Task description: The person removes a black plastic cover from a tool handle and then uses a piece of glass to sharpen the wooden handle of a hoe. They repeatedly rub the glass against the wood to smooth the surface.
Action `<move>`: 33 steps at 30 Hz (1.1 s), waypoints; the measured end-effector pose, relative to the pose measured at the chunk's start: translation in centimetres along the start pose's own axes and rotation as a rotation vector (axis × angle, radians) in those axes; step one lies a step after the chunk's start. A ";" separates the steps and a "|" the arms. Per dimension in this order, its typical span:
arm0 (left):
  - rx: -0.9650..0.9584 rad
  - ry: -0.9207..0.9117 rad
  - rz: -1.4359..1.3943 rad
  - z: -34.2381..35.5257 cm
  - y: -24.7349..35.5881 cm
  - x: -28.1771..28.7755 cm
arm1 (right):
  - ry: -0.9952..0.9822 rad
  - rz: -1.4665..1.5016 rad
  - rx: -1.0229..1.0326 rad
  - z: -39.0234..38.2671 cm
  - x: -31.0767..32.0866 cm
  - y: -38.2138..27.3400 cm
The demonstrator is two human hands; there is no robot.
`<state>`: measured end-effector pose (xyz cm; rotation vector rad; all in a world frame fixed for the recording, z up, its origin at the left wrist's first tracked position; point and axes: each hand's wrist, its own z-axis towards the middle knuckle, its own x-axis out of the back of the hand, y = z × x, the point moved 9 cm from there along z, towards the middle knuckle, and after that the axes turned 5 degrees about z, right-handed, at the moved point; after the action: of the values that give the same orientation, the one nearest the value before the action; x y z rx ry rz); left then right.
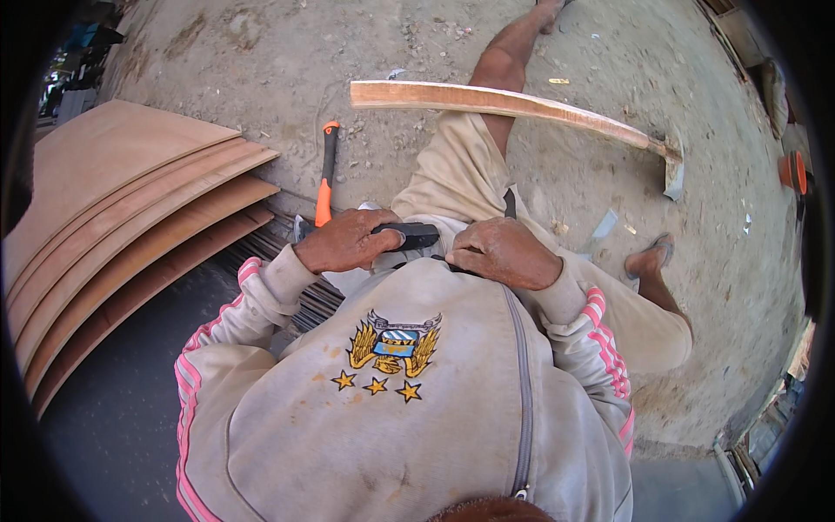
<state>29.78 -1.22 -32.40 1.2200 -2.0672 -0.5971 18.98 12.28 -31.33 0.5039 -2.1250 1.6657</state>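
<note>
At my lap, my left hand (352, 241) grips a black block-shaped object (409, 237), its thumb along the side. Close beside it, my right hand (506, 252) has curled fingers at my waist. Something dark shows under its fingertips, and a dark narrow piece (510, 204) sticks up behind the knuckles; I cannot tell what they are. A tool with an orange and black handle (326, 170) lies on the ground just beyond my left hand, its head mostly hidden. Over my outstretched leg rests a long wooden strip (496, 102), with a bent grey piece (674, 178) at its right end.
Bowed, stacked plywood sheets (139, 178) rise at the left, over a dark surface (130, 461). Thin dark rods (317, 300) lie by my left forearm. Small scraps dot the sandy ground (261, 52). An orange pot-like container (792, 172) stands at the far right.
</note>
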 end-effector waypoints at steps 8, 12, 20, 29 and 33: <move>-0.302 0.208 -0.294 -2.6 5.0 8.4 | 0.164 0.272 -0.165 -1.4 3.8 -1.8; -0.276 -0.052 -0.570 0.8 5.3 3.1 | 0.417 0.612 -0.066 -0.8 5.3 -1.9; -0.415 0.209 -0.166 4.6 2.0 1.2 | 0.552 0.690 -0.060 -0.4 6.0 3.7; -0.673 0.452 0.714 -1.7 1.9 -5.4 | 0.340 0.514 0.044 -0.7 -2.4 0.9; -0.526 0.411 0.433 -4.0 -2.3 -4.3 | 0.334 0.484 0.080 -2.6 -5.2 -3.5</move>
<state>35.52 1.32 -32.54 0.5151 -1.6099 -0.5730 25.43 14.17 -30.48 -0.2826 -2.0319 1.9241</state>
